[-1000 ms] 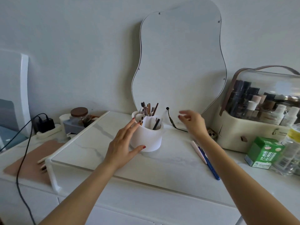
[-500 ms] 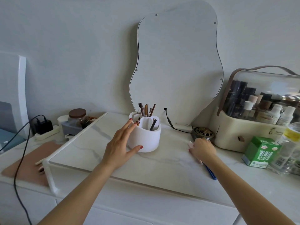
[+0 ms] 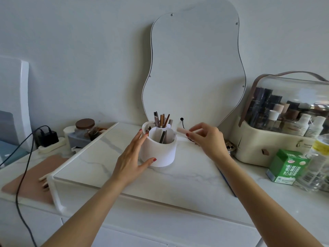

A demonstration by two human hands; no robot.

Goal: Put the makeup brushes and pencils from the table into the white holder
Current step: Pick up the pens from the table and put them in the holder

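Note:
The white holder point(image 3: 158, 150) stands on the marble tabletop point(image 3: 160, 177) in front of the mirror, with several brushes and pencils point(image 3: 161, 120) upright in its compartments. My left hand point(image 3: 132, 155) rests against the holder's left side, fingers spread along its wall and rim. My right hand point(image 3: 207, 138) is just right of the holder and pinches a pale pink pencil point(image 3: 182, 130), held level with its tip toward the holder's rim. A blue pencil point(image 3: 226, 180) lies on the table, mostly hidden under my right forearm.
A wavy mirror point(image 3: 194, 68) leans on the wall behind. At the right stand a clear-lidded cosmetics case point(image 3: 277, 143), a green carton point(image 3: 286, 166) and a clear bottle point(image 3: 320, 157). A jar point(image 3: 85, 129), charger and black cable point(image 3: 25, 157) sit at the left.
My right hand went down to the table at the right, took up the pale pink pencil and brought it up beside the holder. My left hand stayed on the holder.

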